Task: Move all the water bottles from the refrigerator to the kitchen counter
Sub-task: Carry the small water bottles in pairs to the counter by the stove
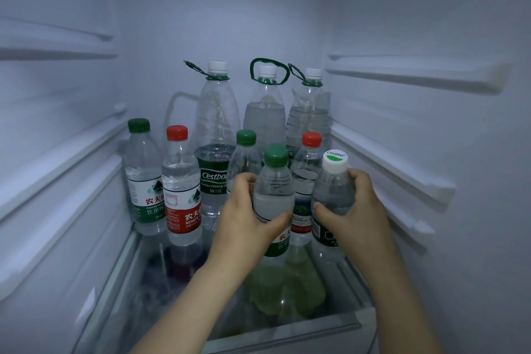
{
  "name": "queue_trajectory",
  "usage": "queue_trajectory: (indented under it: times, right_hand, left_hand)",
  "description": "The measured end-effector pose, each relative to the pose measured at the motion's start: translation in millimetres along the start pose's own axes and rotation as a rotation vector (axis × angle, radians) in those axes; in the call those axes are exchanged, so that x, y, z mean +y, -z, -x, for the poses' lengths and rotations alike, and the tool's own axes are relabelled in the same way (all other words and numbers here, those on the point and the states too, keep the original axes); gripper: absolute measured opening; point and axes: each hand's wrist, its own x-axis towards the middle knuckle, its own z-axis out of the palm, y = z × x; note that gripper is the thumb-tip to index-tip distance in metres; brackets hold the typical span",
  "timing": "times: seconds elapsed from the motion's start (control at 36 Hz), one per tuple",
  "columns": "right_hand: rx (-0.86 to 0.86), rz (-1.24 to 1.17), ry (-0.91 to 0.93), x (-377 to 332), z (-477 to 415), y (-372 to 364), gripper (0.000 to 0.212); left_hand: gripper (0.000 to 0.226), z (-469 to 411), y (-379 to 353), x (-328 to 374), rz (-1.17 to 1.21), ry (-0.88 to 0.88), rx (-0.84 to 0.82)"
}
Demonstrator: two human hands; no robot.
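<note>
Several water bottles stand on a glass shelf (161, 273) inside the refrigerator. My left hand (247, 218) grips a small green-capped bottle (274, 190) at the front, fingers curled round its body. My right hand (353, 207) grips a white-capped Cestbon bottle (333, 181) beside it. Behind them stand another green-capped bottle (244, 158) and a red-capped bottle (309, 164). At the left stand a green-capped bottle (143, 175) and a red-capped bottle (181, 190). Three tall bottles with green carry loops fill the back row, at left (217, 123), middle (265, 112) and right (311, 112).
White side walls carry shelf rails on the left (57, 152) and right (402, 169). Below the glass shelf, a drawer holds yellowish-green produce (287, 290) and dark purple items (172, 270). The shelf's front rim (287, 330) runs under my forearms.
</note>
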Motion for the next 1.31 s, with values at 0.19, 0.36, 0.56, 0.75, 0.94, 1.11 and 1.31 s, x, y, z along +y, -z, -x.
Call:
queue_trajectory:
  times: [0.19, 0.36, 0.56, 0.75, 0.94, 1.11, 1.31]
  right_hand:
    - [-0.018, -0.002, -0.02, 9, 9, -1, 0.062]
    - [0.002, 0.015, -0.03, 11, 22, -1, 0.053]
    - [0.053, -0.028, -0.017, 6, 46, 12, 0.048]
    - [-0.001, -0.096, 0.019, -9, 78, 27, 0.047]
    - [-0.008, -0.096, 0.007, -29, 126, 50, 0.047]
    - [-0.004, -0.084, -0.027, -34, 143, 57, 0.051]
    - [0.084, -0.062, -0.081, -52, 206, 81, 0.05]
  left_hand:
    - [0.066, 9, 4, -1, -0.046, 0.02, -0.057]
    - [0.054, 23, 8, 5, 0.016, 0.079, -0.075]
    - [0.059, 50, 17, 18, 0.026, 0.105, 0.005]
    - [0.066, 92, 31, 37, 0.079, 0.151, 0.079]
    - [0.054, 142, 53, 61, 0.134, 0.126, 0.076]
    - [0.058, 157, 57, 66, 0.127, 0.1, 0.054]
    - [0.056, 196, 69, 74, 0.21, 0.091, -0.075]
